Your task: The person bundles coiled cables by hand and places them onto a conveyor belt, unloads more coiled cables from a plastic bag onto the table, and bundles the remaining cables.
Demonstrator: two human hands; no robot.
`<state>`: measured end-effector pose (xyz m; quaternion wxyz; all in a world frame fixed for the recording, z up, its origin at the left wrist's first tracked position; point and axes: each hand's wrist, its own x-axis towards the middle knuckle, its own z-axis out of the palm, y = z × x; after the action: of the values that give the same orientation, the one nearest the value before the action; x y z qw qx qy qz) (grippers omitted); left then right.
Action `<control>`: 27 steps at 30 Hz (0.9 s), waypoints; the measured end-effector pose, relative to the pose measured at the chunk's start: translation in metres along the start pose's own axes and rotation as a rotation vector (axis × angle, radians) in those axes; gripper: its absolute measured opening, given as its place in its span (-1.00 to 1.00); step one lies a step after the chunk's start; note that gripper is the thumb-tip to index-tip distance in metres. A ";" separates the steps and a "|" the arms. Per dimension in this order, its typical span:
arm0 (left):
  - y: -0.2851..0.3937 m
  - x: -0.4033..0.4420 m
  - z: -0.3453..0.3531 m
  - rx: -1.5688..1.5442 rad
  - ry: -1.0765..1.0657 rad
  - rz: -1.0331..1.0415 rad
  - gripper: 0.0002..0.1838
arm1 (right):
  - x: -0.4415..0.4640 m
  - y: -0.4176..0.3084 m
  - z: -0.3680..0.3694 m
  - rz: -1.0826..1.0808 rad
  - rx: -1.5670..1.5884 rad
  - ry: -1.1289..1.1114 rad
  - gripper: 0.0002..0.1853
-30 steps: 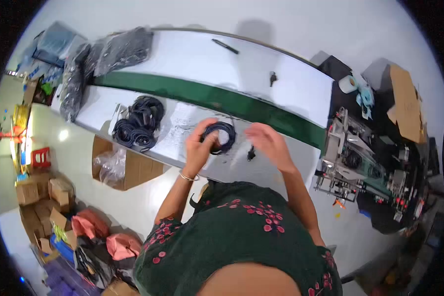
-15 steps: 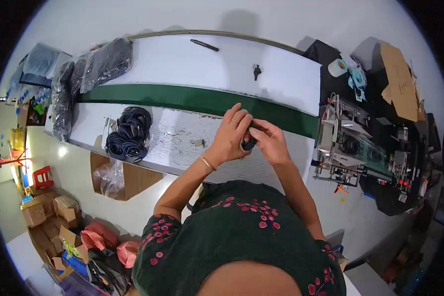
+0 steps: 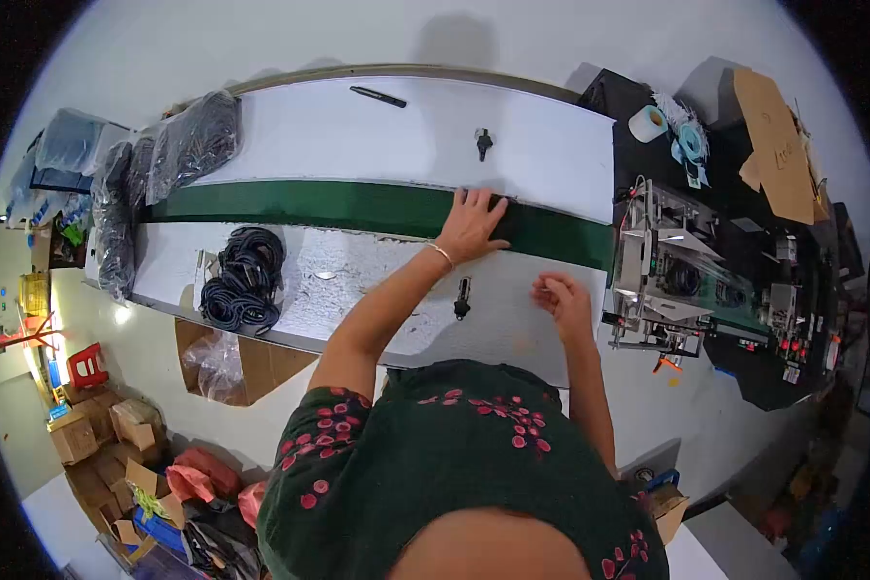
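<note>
As the left hand (image 3: 471, 229) fans its released fingers over the green belt (image 3: 304, 202) of a long white worktable (image 3: 541, 174), the right hand (image 3: 566, 298) hovers near the table's right end with fingers loosely curled; whether they grip anything cannot be told. Between the hands, a small black fitting (image 3: 462, 299) lies on the near panel, well inside the front edge and apart from both. Room for movement runs along the belt, from the spread fingers rightward to the metal-framed machine (image 3: 669, 275), and across the near panel on either side of the fitting. A second black fitting (image 3: 483, 144) and a black pen (image 3: 378, 97) lie on the far panel, the pen toward its back edge. Coiled black cables (image 3: 245, 275) are heaped at left, close to the front edge. Below that edge, an open cardboard box (image 3: 273, 372) holds crumpled clear plastic (image 3: 215, 363). Clear plastic bags (image 3: 195, 141) of dark contents, too blurred to identify, lie at the table's left end.
</note>
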<state>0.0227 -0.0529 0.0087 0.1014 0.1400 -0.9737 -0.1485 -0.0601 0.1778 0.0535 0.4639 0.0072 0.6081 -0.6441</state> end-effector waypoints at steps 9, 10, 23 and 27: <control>0.037 -0.060 -0.004 -0.214 0.269 -0.093 -0.37 | -0.018 0.020 -0.013 0.044 -0.136 0.076 -0.80; 0.034 -0.074 -0.009 -0.232 0.311 -0.135 -0.39 | -0.018 0.021 -0.011 0.012 -0.160 0.076 -0.80; -0.089 -0.297 -0.099 0.445 0.768 -1.253 -0.46 | 0.014 0.033 -0.025 0.048 -0.380 0.057 -0.81; -0.082 -0.292 -0.111 0.481 0.843 -1.089 -0.56 | 0.028 0.052 -0.041 -0.026 -0.343 -0.006 -0.79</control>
<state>0.3436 -0.0692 0.0413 0.3461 0.6683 -0.6498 0.1067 -0.0670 0.2021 -0.0137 0.4517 -0.0819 0.7078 -0.5369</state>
